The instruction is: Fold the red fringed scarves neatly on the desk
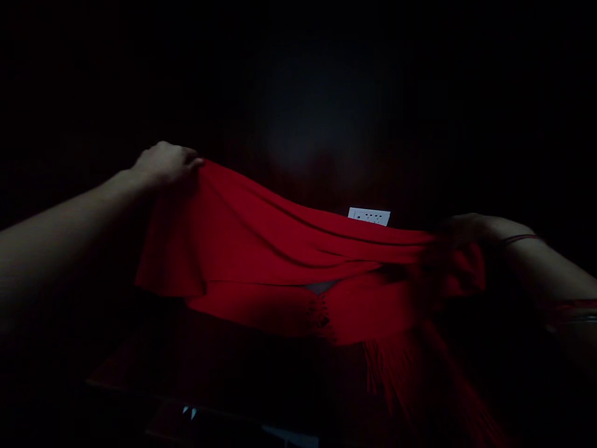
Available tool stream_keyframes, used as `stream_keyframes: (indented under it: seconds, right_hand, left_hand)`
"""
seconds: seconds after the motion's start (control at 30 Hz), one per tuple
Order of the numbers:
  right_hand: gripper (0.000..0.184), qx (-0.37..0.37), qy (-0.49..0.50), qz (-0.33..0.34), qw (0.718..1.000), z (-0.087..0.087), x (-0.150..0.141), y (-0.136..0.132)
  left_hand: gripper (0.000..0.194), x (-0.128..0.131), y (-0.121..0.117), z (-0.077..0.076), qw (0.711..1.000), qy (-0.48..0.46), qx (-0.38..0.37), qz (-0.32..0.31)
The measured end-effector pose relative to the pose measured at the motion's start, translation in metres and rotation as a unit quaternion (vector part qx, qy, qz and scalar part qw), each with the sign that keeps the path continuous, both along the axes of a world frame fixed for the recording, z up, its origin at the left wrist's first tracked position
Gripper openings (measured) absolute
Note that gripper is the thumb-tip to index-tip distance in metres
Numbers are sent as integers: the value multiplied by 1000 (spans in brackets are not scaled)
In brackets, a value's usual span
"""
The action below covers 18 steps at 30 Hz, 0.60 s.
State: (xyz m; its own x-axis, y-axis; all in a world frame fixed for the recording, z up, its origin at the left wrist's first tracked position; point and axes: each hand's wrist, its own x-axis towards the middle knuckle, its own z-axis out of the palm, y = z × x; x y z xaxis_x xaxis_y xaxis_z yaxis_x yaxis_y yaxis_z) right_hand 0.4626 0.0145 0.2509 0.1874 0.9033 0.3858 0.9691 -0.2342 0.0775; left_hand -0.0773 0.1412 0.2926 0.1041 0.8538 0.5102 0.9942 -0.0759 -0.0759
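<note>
A red scarf (261, 236) is stretched between my two hands. Its upper edge slopes down from left to right, with loose folds sagging along the cloth. My left hand (168, 163) is closed on the upper left corner, fingers pinching the edge. At the other end, lower down, my right hand (471, 229) is closed around bunched cloth; its fingertips are lost in shadow. Long fringe (396, 373) hangs below the right part of the scarf. More short fringe shows near the middle of the lower layer. Thin bands circle my right wrist and forearm.
Just behind the scarf's upper edge is a white panel (368, 216) with dark holes, like a power outlet plate. A dim surface edge (153, 393) and small pale patches show at the bottom. Everything else is too dark to make out.
</note>
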Motion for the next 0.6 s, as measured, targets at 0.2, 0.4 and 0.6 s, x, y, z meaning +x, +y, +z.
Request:
stream_keyframes:
  seconds: [0.2,0.4,0.6]
  right_hand:
    - [59,-71,353,420,833,-1,-166,21]
    - [33,-114,508,557,646,-8,-237,45]
    - [33,-221,474,439,731,-27,-173,27]
  left_hand:
    - [37,102,-46,10,930,-14,-2,-369]
    - [38,129,-73,10,886,-29,-62,-458]
    - [40,59,-48,12,952,-82,-30,-293]
